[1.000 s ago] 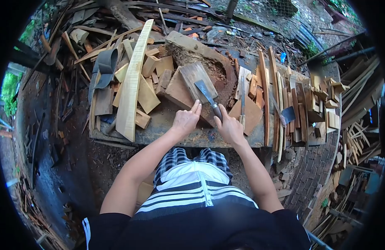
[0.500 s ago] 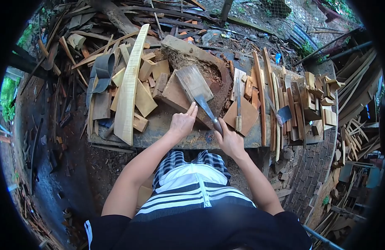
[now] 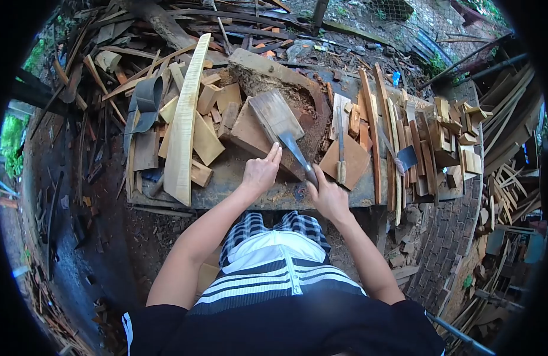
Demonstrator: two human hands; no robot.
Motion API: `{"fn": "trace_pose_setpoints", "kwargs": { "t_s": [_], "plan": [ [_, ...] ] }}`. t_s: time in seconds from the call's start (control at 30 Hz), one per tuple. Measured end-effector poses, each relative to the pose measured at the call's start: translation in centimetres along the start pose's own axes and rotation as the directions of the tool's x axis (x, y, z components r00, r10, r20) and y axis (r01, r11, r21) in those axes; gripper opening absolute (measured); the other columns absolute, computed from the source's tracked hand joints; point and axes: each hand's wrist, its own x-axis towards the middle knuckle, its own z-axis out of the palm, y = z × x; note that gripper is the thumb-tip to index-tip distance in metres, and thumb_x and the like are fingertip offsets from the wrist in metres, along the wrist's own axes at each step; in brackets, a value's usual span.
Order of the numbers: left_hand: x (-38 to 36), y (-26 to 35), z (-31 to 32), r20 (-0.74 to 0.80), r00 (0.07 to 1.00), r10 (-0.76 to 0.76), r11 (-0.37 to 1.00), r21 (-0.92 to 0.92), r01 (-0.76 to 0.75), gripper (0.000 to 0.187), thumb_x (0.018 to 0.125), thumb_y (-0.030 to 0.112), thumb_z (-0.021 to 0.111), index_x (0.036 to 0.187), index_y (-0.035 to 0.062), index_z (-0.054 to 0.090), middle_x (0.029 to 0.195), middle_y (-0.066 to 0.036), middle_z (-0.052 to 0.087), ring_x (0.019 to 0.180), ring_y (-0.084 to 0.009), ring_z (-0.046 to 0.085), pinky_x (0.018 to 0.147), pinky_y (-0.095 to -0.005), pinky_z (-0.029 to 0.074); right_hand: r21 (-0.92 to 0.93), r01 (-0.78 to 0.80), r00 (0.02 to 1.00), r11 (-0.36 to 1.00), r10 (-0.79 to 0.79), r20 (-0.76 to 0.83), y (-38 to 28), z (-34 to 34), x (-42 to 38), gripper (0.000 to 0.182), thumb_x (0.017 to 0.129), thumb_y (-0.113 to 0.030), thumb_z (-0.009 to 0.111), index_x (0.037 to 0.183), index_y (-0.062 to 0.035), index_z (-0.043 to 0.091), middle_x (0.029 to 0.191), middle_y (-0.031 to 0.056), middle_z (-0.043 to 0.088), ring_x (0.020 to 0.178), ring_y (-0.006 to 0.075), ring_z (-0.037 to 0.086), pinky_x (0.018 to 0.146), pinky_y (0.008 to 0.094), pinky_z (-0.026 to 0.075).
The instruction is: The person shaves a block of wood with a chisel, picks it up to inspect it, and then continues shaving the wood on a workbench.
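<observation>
A wide metal chisel (image 3: 295,152) lies slanted with its blade on a flat grey stone block (image 3: 277,115). My right hand (image 3: 328,196) is wrapped round the dark handle at the chisel's lower end. At the blade's left side, my left hand (image 3: 262,172) has two fingers stretched out, their tips at the blade and the block's near edge; its other fingers are curled under. Beneath the grey block sits a larger brown block (image 3: 245,136), tilted on the workbench (image 3: 226,193).
A long pale board (image 3: 188,118) and wood offcuts (image 3: 207,139) lie left. To the right are a second chisel (image 3: 341,142), a square brown piece (image 3: 352,161), upright strips (image 3: 379,130) and stacked wood pieces (image 3: 446,136). Scrap wood (image 3: 244,24) is heaped behind the bench.
The view has shifted very slightly. Both hands and the chisel hold nearly the same positions on the block.
</observation>
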Motion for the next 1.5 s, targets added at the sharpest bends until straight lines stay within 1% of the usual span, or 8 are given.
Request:
{"fn": "trace_pose_setpoints", "kwargs": {
  "t_s": [0.2,0.27,0.43,0.87,1.0,1.27,1.33,1.5],
  "plan": [
    [0.5,-0.5,-0.5,0.027,0.998,0.053,0.998,0.025,-0.053,0.058,0.078,0.011,0.059,0.135,0.0033,0.052,0.143,-0.012,0.050,0.066,-0.0289,0.071,0.060,-0.0400,0.057,0.026,0.020,0.998,0.999,-0.019,-0.065,-1.6,-0.2,3.4,0.054,0.093,-0.039,0.052,0.141,-0.0175,0.040,0.082,0.0249,0.069,0.078,0.0436,0.068,0.070,0.0540,0.053],
    [0.8,-0.3,-0.4,0.053,0.998,0.041,0.999,0.010,-0.042,0.059,0.078,0.009,0.058,0.136,0.0013,0.051,0.144,-0.014,0.049,0.068,-0.0287,0.071,0.061,-0.0392,0.057,0.008,0.004,1.000,1.000,-0.004,0.026,-0.6,-0.4,2.1,0.055,0.095,-0.042,0.049,0.143,-0.0183,0.037,0.086,0.0267,0.068,0.083,0.0448,0.067,0.072,0.0553,0.053],
    [0.6,-0.4,0.1,-0.015,1.000,0.026,1.000,-0.010,-0.026,0.056,0.077,0.012,0.061,0.133,0.0031,0.054,0.140,-0.013,0.054,0.066,-0.0302,0.071,0.061,-0.0404,0.057,0.011,0.018,0.999,1.000,-0.018,0.046,-1.3,-1.3,3.1,0.054,0.094,-0.041,0.050,0.141,-0.0168,0.038,0.087,0.0275,0.068,0.084,0.0459,0.067,0.074,0.0566,0.052],
    [1.1,-0.5,-0.9,0.053,0.996,0.068,0.998,-0.013,-0.067,0.055,0.079,0.009,0.058,0.133,-0.0012,0.053,0.141,-0.019,0.051,0.073,-0.0308,0.072,0.067,-0.0408,0.058,0.039,0.056,0.995,0.998,-0.053,-0.084,-3.8,0.8,6.7,0.052,0.095,-0.045,0.048,0.135,-0.0117,0.044,0.087,0.0263,0.069,0.082,0.0435,0.068,0.072,0.0541,0.054],
    [1.4,-0.5,-0.1,0.001,1.000,0.027,1.000,-0.012,-0.027,0.051,0.079,0.012,0.059,0.129,0.0017,0.056,0.137,-0.016,0.055,0.072,-0.0325,0.071,0.065,-0.0418,0.058,0.022,0.056,0.998,0.998,-0.056,-0.014,-2.3,0.5,4.4,0.053,0.095,-0.045,0.049,0.136,-0.0124,0.042,0.087,0.0273,0.069,0.081,0.0439,0.068,0.070,0.0550,0.054],
    [1.2,-0.6,-0.6,0.009,0.998,0.060,0.997,-0.050,-0.059,0.050,0.078,0.011,0.059,0.127,0.0006,0.056,0.139,-0.016,0.054,0.071,-0.0331,0.071,0.065,-0.0435,0.058,0.018,0.072,0.996,0.997,-0.071,-0.048,-4.6,0.5,8.6,0.051,0.094,-0.046,0.049,0.134,-0.0160,0.044,0.088,0.0268,0.069,0.085,0.0438,0.068,0.074,0.0546,0.054],
    [1.3,-0.4,-1.1,0.039,0.998,0.054,0.998,-0.030,-0.053,0.051,0.079,0.008,0.059,0.128,-0.0039,0.055,0.136,-0.021,0.054,0.074,-0.0301,0.072,0.065,-0.0393,0.058,0.005,0.078,0.996,0.997,-0.078,-0.050,-3.9,-0.1,7.4,0.051,0.094,-0.046,0.049,0.134,-0.0160,0.044,0.089,0.0272,0.069,0.085,0.0437,0.068,0.074,0.0548,0.054],
    [1.3,-0.2,-0.5,-0.012,0.999,0.053,0.996,-0.073,-0.054,0.049,0.078,0.008,0.058,0.125,-0.0049,0.056,0.135,-0.023,0.055,0.074,-0.0304,0.072,0.063,-0.0403,0.058,0.005,0.073,0.997,0.997,-0.073,-0.036,-5.3,-0.2,9.9,0.049,0.094,-0.045,0.049,0.133,-0.0144,0.045,0.090,0.0276,0.069,0.086,0.0441,0.068,0.075,0.0535,0.054]
  ]
}}
